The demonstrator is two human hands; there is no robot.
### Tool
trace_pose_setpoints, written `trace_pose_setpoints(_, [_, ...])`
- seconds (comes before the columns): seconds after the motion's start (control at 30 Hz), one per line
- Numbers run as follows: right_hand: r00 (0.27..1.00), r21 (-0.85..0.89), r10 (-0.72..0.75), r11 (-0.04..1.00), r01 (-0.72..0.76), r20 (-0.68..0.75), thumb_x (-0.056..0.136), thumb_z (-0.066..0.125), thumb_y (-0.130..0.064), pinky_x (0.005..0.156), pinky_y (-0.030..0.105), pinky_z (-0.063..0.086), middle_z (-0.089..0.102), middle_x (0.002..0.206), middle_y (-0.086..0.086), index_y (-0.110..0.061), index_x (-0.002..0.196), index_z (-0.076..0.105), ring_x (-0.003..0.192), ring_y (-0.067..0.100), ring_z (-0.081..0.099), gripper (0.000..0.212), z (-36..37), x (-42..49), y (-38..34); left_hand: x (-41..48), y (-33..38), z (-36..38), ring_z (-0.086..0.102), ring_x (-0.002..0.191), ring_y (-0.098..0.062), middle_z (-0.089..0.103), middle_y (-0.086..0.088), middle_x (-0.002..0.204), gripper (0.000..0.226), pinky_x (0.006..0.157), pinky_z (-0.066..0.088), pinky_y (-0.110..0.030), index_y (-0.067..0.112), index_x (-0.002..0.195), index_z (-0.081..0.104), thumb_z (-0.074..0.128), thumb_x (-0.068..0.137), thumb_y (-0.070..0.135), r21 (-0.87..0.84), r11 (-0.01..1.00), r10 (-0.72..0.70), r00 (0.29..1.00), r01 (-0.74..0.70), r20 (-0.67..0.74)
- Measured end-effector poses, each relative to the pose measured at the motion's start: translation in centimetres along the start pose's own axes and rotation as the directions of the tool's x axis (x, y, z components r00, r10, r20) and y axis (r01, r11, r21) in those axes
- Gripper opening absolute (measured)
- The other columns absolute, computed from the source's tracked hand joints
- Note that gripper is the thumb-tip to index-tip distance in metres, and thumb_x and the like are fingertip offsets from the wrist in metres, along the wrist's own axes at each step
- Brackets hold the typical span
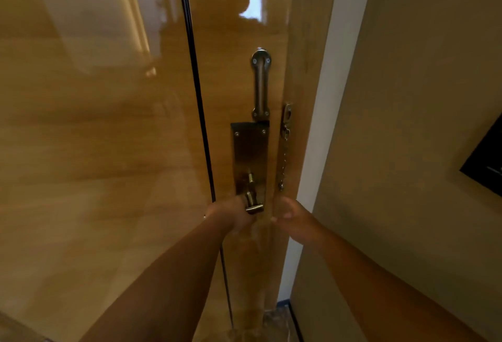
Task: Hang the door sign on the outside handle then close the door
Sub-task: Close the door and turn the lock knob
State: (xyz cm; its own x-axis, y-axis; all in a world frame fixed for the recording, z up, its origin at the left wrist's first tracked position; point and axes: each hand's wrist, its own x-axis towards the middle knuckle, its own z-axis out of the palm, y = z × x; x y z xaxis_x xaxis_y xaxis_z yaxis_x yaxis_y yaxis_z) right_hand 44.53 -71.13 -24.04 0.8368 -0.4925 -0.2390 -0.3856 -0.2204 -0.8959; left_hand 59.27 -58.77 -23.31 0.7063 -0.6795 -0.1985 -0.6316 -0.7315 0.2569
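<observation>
Filling the left and centre of the frame: a glossy, honey-coloured wooden door point(108, 137), seen from the inside and apparently shut or nearly shut against the white door frame point(320, 129) right of centre, so closing looks done or all but done. At far right, a beige wall point(407, 151) with a dark panel point(486, 162) at its edge.

On the door right of centre: a vertical brushed-metal pull bar point(260, 84), below it a dark brass-toned lock plate point(251, 156) carrying a small brass lever handle point(252, 203), likely gripped to draw the latch home. Beside the plate, on the jamb, a hanging metal security chain point(284, 156), unhooked, probably left loose while the door was in use.

No door sign anywhere in view; presumably on the outside handle, hidden behind the door, though impossible to confirm.

Lower centre: left hand point(233, 215), arm stretched forward and up, fingers closed round the lever. Right hand point(292, 218), arm likewise extended, at the door's edge just below the chain, fingers loosely curled, holding nothing visible.
</observation>
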Motion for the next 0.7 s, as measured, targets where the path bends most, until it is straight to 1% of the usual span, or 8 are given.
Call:
trace_pose_setpoints(0.07, [1.0,-0.019,-0.013,1.0,0.013,0.012,0.079,0.067,-0.033,0.053,0.014,0.045,0.057,0.088,-0.017,-0.032,0.136,0.034,0.074,0.001,0.062,0.066,-0.4,1.2,-1.0,1.0,-0.2,0.3,0.051,0.072,-0.015,0.054,0.005,0.08,0.043,0.062,0.042,-0.031,0.021,0.103,0.061,0.061,0.072,0.051,-0.075,0.997,-0.022,1.0,0.021,-0.018])
trace_pose_setpoints(0.1, [1.0,-0.026,-0.01,1.0,0.01,0.026,0.081,0.065,-0.032,0.053,0.015,0.044,0.057,0.089,-0.016,-0.032,0.137,0.032,0.074,0.001,0.061,0.065,-0.5,1.7,-1.5,1.5,-0.3,0.5,0.051,0.068,-0.013,0.052,0.006,0.075,0.042,0.057,0.041,-0.029,0.02,0.101,0.06,0.063,0.072,0.049,-0.114,0.992,-0.05,0.998,0.047,-0.025])
trace_pose_setpoints(0.23, [0.996,-0.046,-0.006,0.999,0.01,0.086,0.084,0.061,-0.032,0.075,0.026,0.042,0.052,0.098,-0.013,-0.033,0.139,0.028,0.087,0.004,0.052,0.064,-1.0,3.8,-2.1,3.3,-0.5,1.4,0.05,0.058,-0.01,0.053,0.004,0.067,0.037,0.048,0.038,-0.027,0.014,0.092,0.061,0.063,0.07,0.043,-0.189,0.972,-0.154,0.986,0.139,-0.07])
trace_pose_setpoints(0.3, [0.994,-0.052,0.006,0.999,0.0,0.112,0.084,0.061,-0.034,0.076,0.027,0.043,0.052,0.098,-0.012,-0.034,0.137,0.03,0.088,0.005,0.052,0.061,-1.0,4.6,-2.1,4.1,-0.6,1.5,0.049,0.059,-0.009,0.052,0.004,0.069,0.027,0.048,0.037,-0.027,0.018,0.082,0.062,0.061,0.07,0.042,-0.211,0.969,-0.142,0.988,0.126,-0.066])
trace_pose_setpoints(0.37, [0.991,-0.07,0.011,0.998,-0.002,0.136,0.085,0.059,-0.035,0.072,0.027,0.045,0.053,0.099,-0.009,-0.035,0.127,0.039,0.089,0.009,0.054,0.047,-1.0,5.6,-1.9,4.9,-0.8,1.8,0.051,0.059,-0.009,0.054,0.004,0.069,0.018,0.046,0.036,-0.026,0.021,0.072,0.059,0.062,0.069,0.039,-0.3,0.947,-0.137,0.989,0.116,-0.048])
trace_pose_setpoints(0.47, [0.986,-0.106,0.009,0.994,0.009,0.167,0.084,0.058,-0.036,0.068,0.026,0.046,0.054,0.098,-0.008,-0.044,0.099,0.047,0.089,0.011,0.056,0.02,-1.0,6.8,-1.6,5.7,-1.0,2.7,0.055,0.055,-0.008,0.056,0.003,0.066,0.011,0.043,0.035,-0.022,0.025,0.071,0.059,0.063,0.071,0.034,-0.432,0.894,-0.155,0.986,0.116,-0.056])
trace_pose_setpoints(0.6, [0.983,-0.139,0.011,0.99,0.015,0.183,0.084,0.058,-0.037,0.068,0.025,0.045,0.053,0.105,-0.005,-0.042,0.099,0.048,0.095,0.015,0.056,0.018,-1.4,8.0,-1.4,6.4,-0.7,2.8,0.056,0.053,-0.009,0.056,0.003,0.062,0.014,0.042,0.034,-0.022,0.026,0.066,0.054,0.063,0.074,0.033,-0.478,0.868,-0.191,0.98,0.138,-0.062])
trace_pose_setpoints(0.7, [0.982,-0.113,0.015,0.994,0.006,0.189,0.085,0.058,-0.035,0.067,0.027,0.048,0.055,0.099,-0.004,-0.044,0.088,0.049,0.089,0.016,0.058,0.013,-1.5,8.6,-1.7,6.5,-0.6,3.1,0.056,0.051,-0.007,0.057,0.005,0.058,0.014,0.042,0.035,-0.021,0.028,0.065,0.054,0.062,0.073,0.035,-0.462,0.874,-0.215,0.972,0.151,-0.091])
